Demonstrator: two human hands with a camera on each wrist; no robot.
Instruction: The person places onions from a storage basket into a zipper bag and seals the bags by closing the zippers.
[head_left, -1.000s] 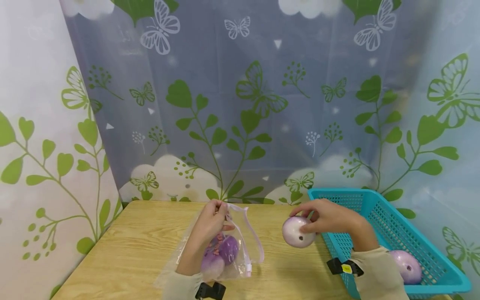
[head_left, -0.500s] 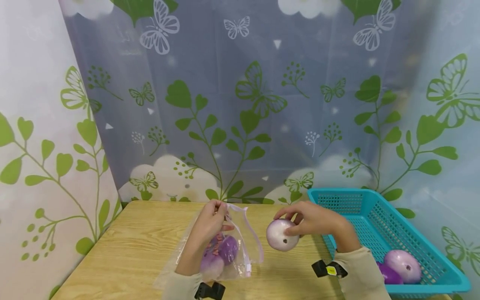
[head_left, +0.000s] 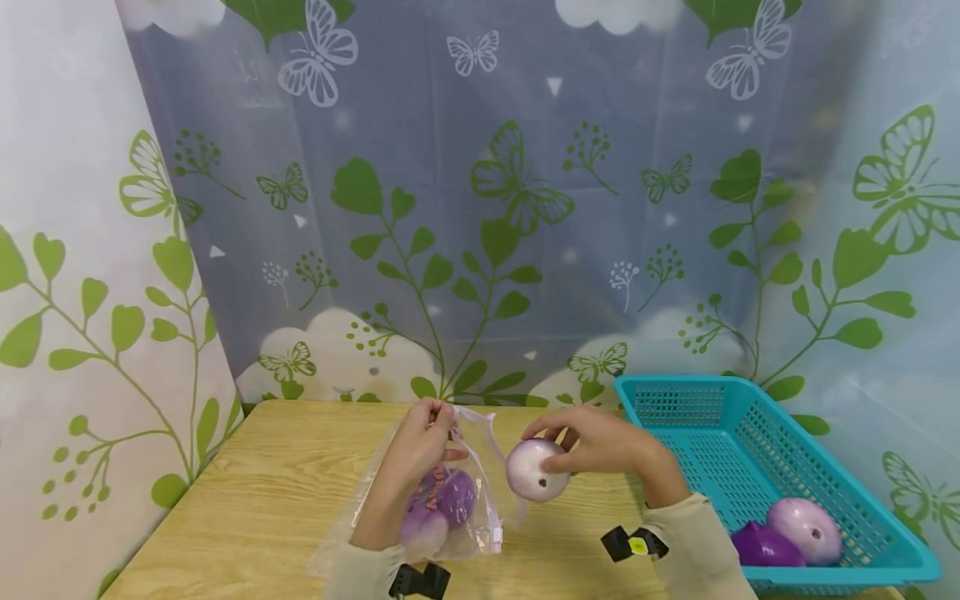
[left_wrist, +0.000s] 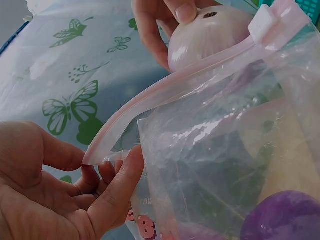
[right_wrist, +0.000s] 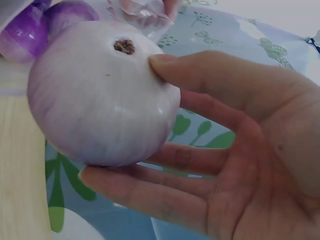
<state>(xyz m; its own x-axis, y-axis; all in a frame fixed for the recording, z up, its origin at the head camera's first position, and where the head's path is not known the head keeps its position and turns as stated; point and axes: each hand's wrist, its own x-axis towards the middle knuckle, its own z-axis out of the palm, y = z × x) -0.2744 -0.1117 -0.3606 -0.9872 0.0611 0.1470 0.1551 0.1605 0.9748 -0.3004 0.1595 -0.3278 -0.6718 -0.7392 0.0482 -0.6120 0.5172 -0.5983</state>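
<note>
A pale purple onion [head_left: 528, 468] with a brown root spot is held by my right hand [head_left: 600, 442], thumb on one side and fingers on the other. It is beside the mouth of a clear zip bag [head_left: 480, 492]. My left hand [head_left: 420, 446] pinches the bag's upper edge. In the left wrist view, the bag's pink zip strip [left_wrist: 175, 80] and white slider [left_wrist: 262, 24] show, with the onion behind the strip. Inside the bag lie purple onions [head_left: 456, 497], partly hidden by my left hand and forearm.
On the right stands a turquoise plastic basket [head_left: 678, 382]. A pale onion [head_left: 806, 529] and a dark purple onion [head_left: 767, 546] lie in its near end. The wooden table [head_left: 285, 467] meets a patterned curtain [head_left: 420, 275] at the back.
My right hand has carried the onion left, away from the basket and up to the bag's mouth. The dark onion in the basket has come into sight. My left hand stays put.
</note>
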